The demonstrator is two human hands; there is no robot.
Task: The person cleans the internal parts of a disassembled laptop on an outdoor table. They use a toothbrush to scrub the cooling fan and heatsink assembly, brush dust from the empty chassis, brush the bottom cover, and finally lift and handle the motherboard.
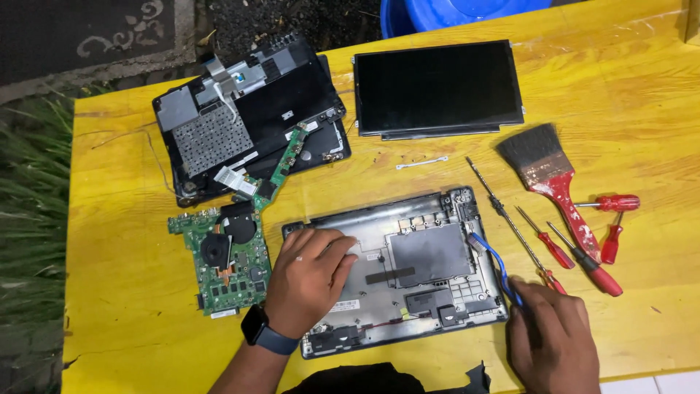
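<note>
Right hand [550, 332] grips a blue toothbrush [490, 255], seemingly, at the laptop shell [430, 255] edge; left hand [310, 277] presses flat.

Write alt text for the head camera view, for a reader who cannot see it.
A person's left hand presses flat on an opened grey laptop base shell on a yellow wooden table, while the right hand holds a blue-handled brush against it. A green circuit board, black screen panel and red-handled screwdrivers lie around.
</note>
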